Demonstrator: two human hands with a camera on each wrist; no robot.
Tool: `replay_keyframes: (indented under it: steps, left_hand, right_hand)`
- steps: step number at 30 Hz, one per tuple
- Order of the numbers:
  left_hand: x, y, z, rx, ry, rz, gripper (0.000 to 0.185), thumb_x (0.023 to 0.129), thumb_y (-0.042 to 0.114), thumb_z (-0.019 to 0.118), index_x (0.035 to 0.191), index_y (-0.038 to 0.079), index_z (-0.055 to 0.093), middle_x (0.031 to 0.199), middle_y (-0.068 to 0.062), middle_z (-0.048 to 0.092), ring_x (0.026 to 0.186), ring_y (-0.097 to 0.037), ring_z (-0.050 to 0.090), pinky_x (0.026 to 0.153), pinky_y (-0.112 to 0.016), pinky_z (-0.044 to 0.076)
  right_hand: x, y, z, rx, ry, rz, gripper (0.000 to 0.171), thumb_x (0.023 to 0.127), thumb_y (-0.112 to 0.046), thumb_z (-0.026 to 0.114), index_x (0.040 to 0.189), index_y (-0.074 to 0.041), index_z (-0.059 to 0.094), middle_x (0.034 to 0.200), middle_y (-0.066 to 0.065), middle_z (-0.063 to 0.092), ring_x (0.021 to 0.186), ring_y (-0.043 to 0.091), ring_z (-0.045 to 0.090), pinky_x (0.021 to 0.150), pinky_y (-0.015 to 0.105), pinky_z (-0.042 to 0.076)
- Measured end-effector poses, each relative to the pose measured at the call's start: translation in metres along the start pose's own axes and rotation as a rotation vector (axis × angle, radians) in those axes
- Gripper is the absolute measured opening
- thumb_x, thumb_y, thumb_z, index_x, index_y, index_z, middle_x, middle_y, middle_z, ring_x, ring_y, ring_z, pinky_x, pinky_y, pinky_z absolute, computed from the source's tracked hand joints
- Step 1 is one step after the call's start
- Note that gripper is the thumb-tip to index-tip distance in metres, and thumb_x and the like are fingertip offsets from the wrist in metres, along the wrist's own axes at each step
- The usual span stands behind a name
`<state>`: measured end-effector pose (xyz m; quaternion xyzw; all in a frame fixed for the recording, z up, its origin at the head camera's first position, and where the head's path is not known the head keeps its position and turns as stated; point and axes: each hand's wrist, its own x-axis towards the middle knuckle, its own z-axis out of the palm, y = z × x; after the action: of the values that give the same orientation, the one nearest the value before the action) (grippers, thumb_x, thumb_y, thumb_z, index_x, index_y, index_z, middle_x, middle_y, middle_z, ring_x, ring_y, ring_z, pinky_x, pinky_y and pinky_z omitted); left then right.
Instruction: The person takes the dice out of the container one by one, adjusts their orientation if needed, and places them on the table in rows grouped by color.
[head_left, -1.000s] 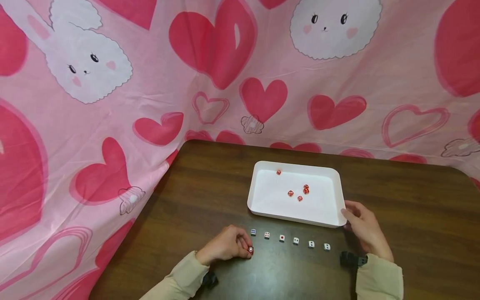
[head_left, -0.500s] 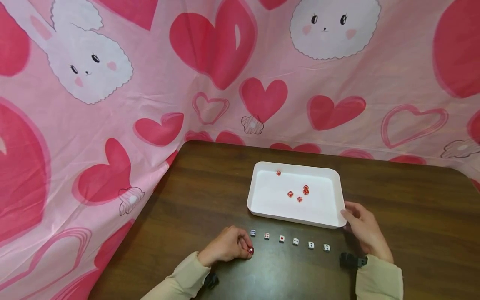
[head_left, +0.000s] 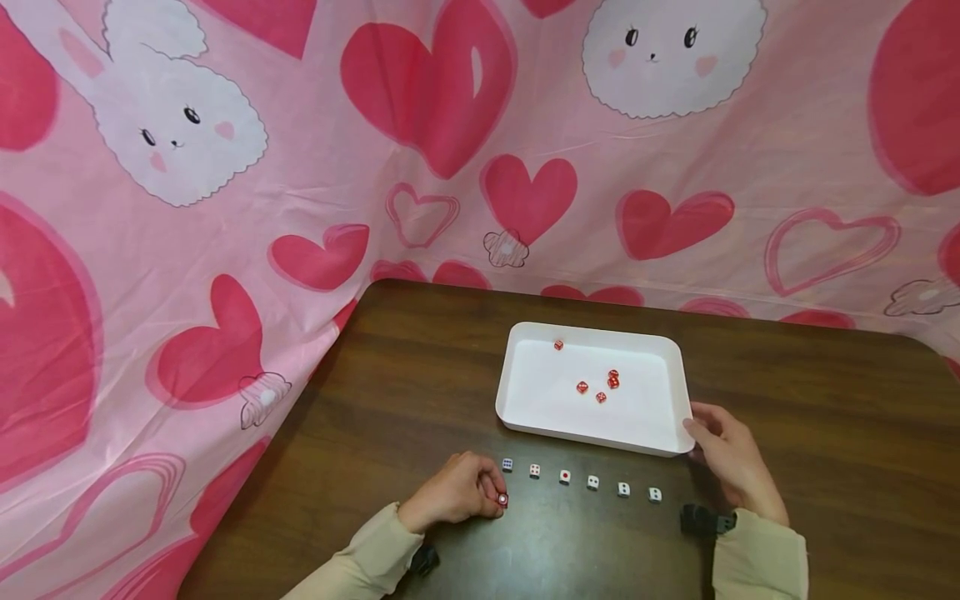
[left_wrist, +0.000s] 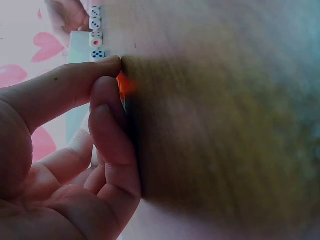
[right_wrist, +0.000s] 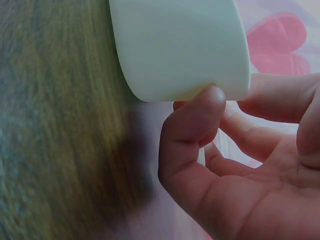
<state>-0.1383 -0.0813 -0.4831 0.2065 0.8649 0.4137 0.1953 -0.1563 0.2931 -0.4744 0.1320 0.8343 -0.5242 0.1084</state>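
Observation:
My left hand [head_left: 457, 490] pinches a red die [head_left: 502, 500] at the tabletop, just left of a row of white dice [head_left: 565, 477]. In the left wrist view, thumb and fingers hide most of the red die [left_wrist: 125, 87]; only an orange-red glint shows. At the front right corner of a shallow white tray [head_left: 592, 439], my right hand [head_left: 733, 460] holds the wall, thumb over the rim. Up close in the right wrist view, curled fingers [right_wrist: 192, 125] meet the tray's end. Several red dice [head_left: 601, 397] lie inside the tray, one apart near its back left.
The row of white dice runs between the tray and the near table edge, slanting slightly toward me at the right. A dark wooden table [head_left: 420, 367] bears everything. Pink heart-patterned cloth [head_left: 450, 275] hangs along its back and left sides.

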Motion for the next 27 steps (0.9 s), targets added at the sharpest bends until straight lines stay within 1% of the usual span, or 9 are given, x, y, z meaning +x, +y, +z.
replay_keyframes:
  steps: [8, 14, 17, 22, 27]
  left_hand:
    - [0.001, -0.001, 0.000, 0.000, -0.003, -0.007, 0.017, 0.067, -0.001, 0.081, 0.076, 0.009, 0.069, 0.062, 0.002, 0.065, 0.053, 0.003, 0.052, 0.053, -0.016, 0.042]
    - [0.001, -0.002, 0.000, 0.020, -0.002, -0.003, 0.018, 0.066, 0.002, 0.081, 0.078, 0.010, 0.069, 0.062, 0.004, 0.065, 0.054, 0.003, 0.052, 0.054, -0.016, 0.042]
    - [0.001, -0.002, 0.000, 0.020, -0.017, -0.010, 0.020, 0.066, 0.003, 0.082, 0.079, 0.010, 0.069, 0.062, 0.006, 0.065, 0.054, 0.004, 0.053, 0.055, -0.016, 0.042]
    - [0.000, 0.001, -0.005, 0.015, -0.060, -0.032, 0.024, 0.065, 0.006, 0.085, 0.083, 0.010, 0.069, 0.064, 0.007, 0.065, 0.056, 0.002, 0.054, 0.056, -0.016, 0.042]
    - [0.000, 0.004, -0.016, 0.037, -0.069, -0.035, 0.028, 0.066, 0.010, 0.087, 0.087, 0.008, 0.068, 0.066, 0.005, 0.064, 0.058, -0.002, 0.053, 0.056, -0.019, 0.041]
  right_hand:
    - [-0.001, 0.000, 0.000, 0.003, -0.001, 0.002, 0.059, 0.103, -0.030, 0.042, 0.146, 0.007, 0.027, 0.137, 0.029, 0.038, 0.099, 0.021, 0.055, 0.073, 0.019, 0.052]
    - [-0.001, 0.000, -0.001, 0.010, -0.006, 0.002, 0.059, 0.103, -0.031, 0.042, 0.146, 0.006, 0.028, 0.138, 0.029, 0.038, 0.101, 0.023, 0.054, 0.074, 0.019, 0.052]
    - [-0.001, 0.000, -0.001, 0.014, -0.007, 0.006, 0.059, 0.103, -0.032, 0.042, 0.146, 0.006, 0.028, 0.138, 0.028, 0.038, 0.101, 0.024, 0.054, 0.074, 0.019, 0.051]
    - [-0.001, 0.001, -0.001, 0.020, -0.009, 0.012, 0.059, 0.103, -0.031, 0.042, 0.146, 0.006, 0.028, 0.137, 0.028, 0.038, 0.102, 0.025, 0.054, 0.074, 0.020, 0.051]
    - [-0.001, 0.000, -0.002, 0.023, -0.008, 0.007, 0.058, 0.103, -0.031, 0.042, 0.146, 0.006, 0.028, 0.137, 0.028, 0.038, 0.102, 0.025, 0.054, 0.074, 0.020, 0.051]
